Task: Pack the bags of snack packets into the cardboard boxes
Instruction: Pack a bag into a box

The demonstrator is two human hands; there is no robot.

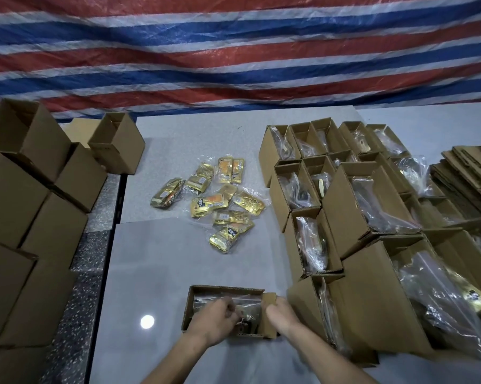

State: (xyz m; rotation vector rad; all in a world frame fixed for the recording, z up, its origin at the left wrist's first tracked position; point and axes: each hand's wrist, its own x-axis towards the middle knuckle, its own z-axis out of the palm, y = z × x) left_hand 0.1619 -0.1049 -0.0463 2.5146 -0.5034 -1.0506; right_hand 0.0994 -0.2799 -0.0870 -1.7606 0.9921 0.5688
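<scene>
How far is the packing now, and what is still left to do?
Done: the filled boxes on the right already hold bags. In hand: the left hand pushes a clear bag into the open box near the table's front while the right hand holds its flap. Left: gold snack bags lie loose mid-table, and empty boxes wait on the left.

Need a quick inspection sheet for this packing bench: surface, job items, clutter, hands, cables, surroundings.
Surface: glossy grey table, lamp glare near the front.
Job's things: open brown cardboard box under the hands, a clear plastic bag inside; gold snack packets in clear bags loose mid-table; filled cardboard boxes at right.
Clutter: empty brown boxes stacked left; flattened cardboard far right.
Hands: left hand in the box, on the bag; right hand grips the box flap.
Cables: nothing seen.
Surroundings: red, white and blue striped tarpaulin behind.
</scene>
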